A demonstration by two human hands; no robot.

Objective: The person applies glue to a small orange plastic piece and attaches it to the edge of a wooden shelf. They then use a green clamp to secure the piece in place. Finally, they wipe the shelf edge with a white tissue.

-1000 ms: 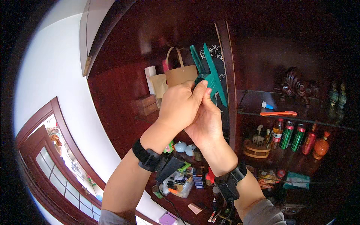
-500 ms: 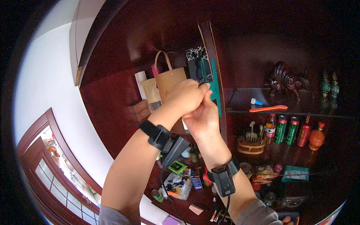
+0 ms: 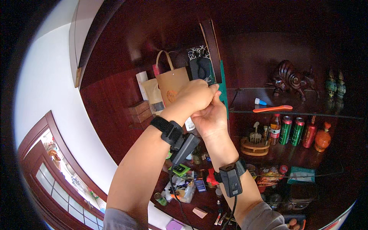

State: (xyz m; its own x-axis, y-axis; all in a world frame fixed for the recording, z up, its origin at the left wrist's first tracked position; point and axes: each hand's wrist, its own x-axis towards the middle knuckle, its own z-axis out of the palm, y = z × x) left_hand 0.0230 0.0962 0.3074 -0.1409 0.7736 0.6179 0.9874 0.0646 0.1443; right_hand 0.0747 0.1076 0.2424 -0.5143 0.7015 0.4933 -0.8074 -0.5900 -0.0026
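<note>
Teal piece (image 3: 224,92) shifted astride divider (image 3: 212,42), bag (image 3: 174,81) nearby

The narrow piece (image 3: 224,94) is coloured teal; the black bag (image 3: 195,66) is patterned with white squiggles. The paper bag (image 3: 172,82) is tinted tan. At right, two cans (image 3: 285,131) are coloured mostly green.

Bright along the white wall (image 3: 53,76) at left, dim and grainy inside the cabinet (image 3: 249,57). Bowed toward the rim, black at the corners.
</note>
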